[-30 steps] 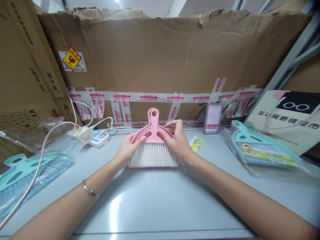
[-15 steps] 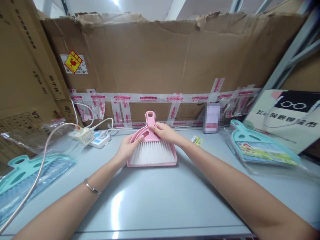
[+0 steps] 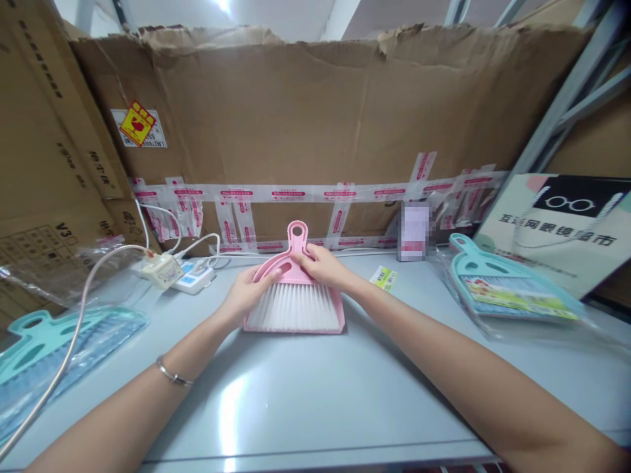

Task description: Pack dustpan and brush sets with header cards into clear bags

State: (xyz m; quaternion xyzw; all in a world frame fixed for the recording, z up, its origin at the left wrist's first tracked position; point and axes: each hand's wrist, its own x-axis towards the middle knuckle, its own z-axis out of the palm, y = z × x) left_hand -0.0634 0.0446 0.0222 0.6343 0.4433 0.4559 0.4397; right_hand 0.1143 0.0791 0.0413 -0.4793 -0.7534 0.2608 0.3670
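A pink hand brush (image 3: 290,307) with white bristles lies nested in a pink dustpan (image 3: 338,314) at the middle of the table. Their handles point away from me, one over the other. My left hand (image 3: 246,294) is closed on the left side of the dustpan, its thumb resting across the brush's shoulder. From the right, my right hand (image 3: 323,265) grips the brush just below its handle, thumb on top. The fingers under the set are hidden, so I cannot tell exactly which piece each one touches.
Turquoise brush-and-dustpan sets in clear bags lie at left (image 3: 46,351) and right (image 3: 507,282). A charger (image 3: 162,269) and power strip (image 3: 196,277) with cables stand back left. Behind are a phone (image 3: 414,230), a small label (image 3: 384,278) and a large cardboard box (image 3: 296,112).
The view has shifted slightly. The brush and dustpan have turned a little and sit slightly lower in the picture, with both hands still on them.
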